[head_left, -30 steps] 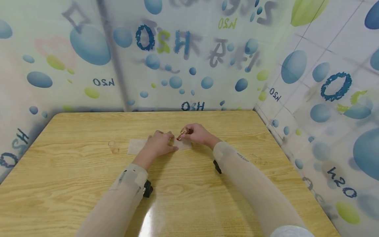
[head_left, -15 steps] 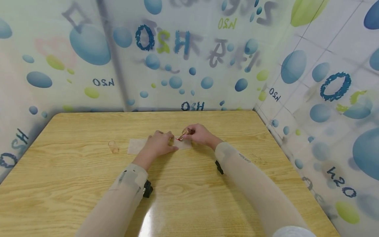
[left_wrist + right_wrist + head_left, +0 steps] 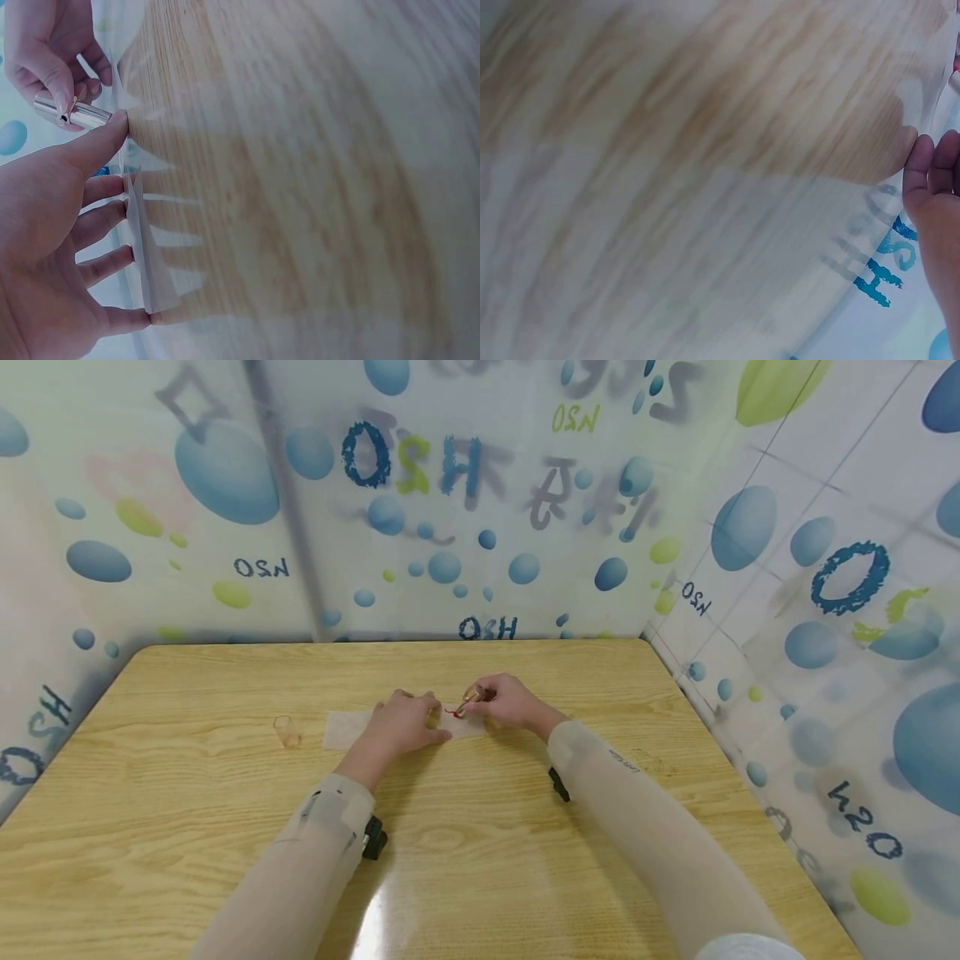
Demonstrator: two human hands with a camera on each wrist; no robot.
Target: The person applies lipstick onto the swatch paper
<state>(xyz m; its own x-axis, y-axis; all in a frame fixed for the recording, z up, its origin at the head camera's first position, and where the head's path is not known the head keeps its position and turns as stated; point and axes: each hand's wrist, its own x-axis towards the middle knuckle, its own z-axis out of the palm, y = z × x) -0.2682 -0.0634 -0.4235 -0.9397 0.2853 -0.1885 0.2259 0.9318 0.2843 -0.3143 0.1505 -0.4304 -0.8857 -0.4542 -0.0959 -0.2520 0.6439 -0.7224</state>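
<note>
Red lipstick put to white paper, strip pinned down with the other hand.

The metallic lipstick tube (image 3: 478, 694) is pinched between the thumb and fingers of the right hand (image 3: 512, 700), tilted, with its red tip down at the right end of the paper strip (image 3: 347, 730). A small red mark (image 3: 452, 712) can be seen there, right by the tip. The strip is laid flat across the far half of the wood-grain table (image 3: 450, 893) and is held down by the left hand (image 3: 401, 725), which is spread wide with nothing gripped, fingertips pressed on the paper. Off to the left, a small see-through item (image 3: 287, 733) is left lying on the tabletop; what it is can't be told. Both arms are covered by beige sleeves (image 3: 637, 810).
</note>
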